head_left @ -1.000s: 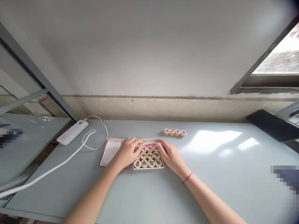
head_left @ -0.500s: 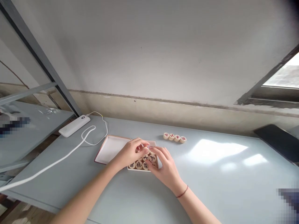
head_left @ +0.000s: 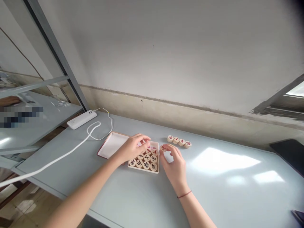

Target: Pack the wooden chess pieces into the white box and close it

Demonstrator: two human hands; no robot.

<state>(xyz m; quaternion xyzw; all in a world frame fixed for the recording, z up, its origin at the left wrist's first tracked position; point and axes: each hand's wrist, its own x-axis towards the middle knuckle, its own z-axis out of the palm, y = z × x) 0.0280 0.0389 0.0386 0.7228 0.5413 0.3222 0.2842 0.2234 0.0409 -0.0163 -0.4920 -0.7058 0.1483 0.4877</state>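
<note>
Four loose xiangqi pieces (head_left: 179,141); one held piece (head_left: 163,148); one tray (head_left: 143,172); one lid (head_left: 111,145)

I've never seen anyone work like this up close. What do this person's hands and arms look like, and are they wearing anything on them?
Both the left hand and the right hand are bare, with no gloves, and no sleeves show on either forearm. The only thing worn is a thin red cord bracelet on the right wrist. No cables or markings are visible.
</note>
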